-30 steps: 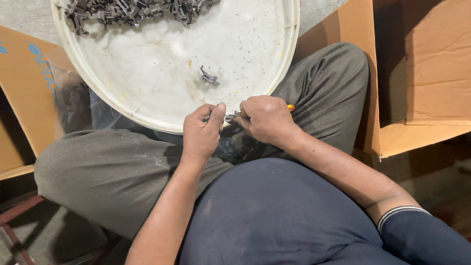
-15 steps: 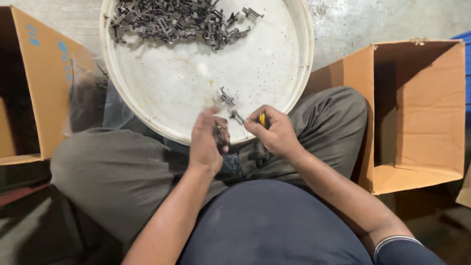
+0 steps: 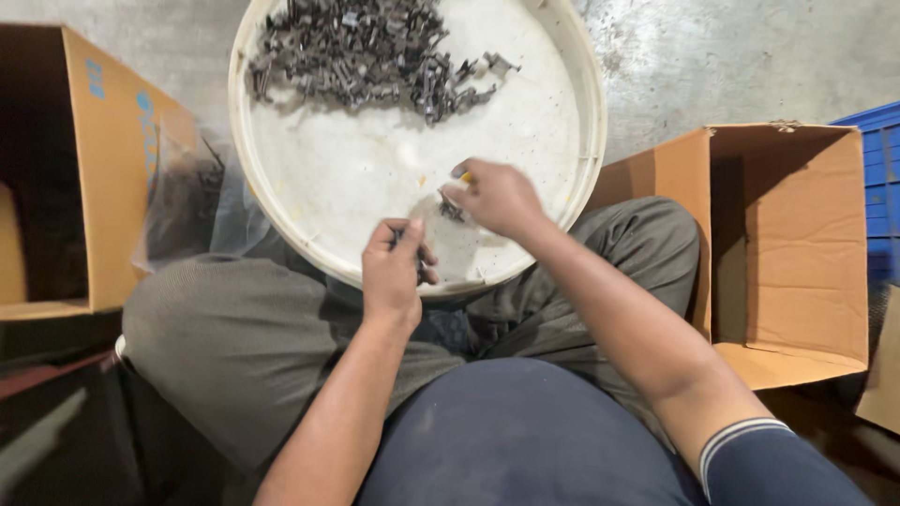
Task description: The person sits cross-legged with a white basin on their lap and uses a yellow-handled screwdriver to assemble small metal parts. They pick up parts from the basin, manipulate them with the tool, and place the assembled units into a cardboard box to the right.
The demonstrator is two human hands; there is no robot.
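A round white tray [image 3: 572,84] rests on my lap, with a heap of several small dark metal parts [image 3: 361,47] at its far side. My left hand [image 3: 394,272] is closed around a small dark metal part at the tray's near rim. My right hand [image 3: 497,197] hovers over the tray's near part, fingers pinched on a small tool with a yellow-orange tip and touching a dark metal piece [image 3: 452,212]. The two hands are slightly apart.
An open cardboard box [image 3: 797,244] stands at my right, another cardboard box [image 3: 75,187] at my left with a clear plastic bag [image 3: 192,201] beside it. A blue crate [image 3: 881,187] shows at the far right. Concrete floor [image 3: 731,56] lies beyond the tray.
My view has shifted so the tray sits lower. My right hand has moved away from the left and out over the tray; the left hand stays at the near rim.
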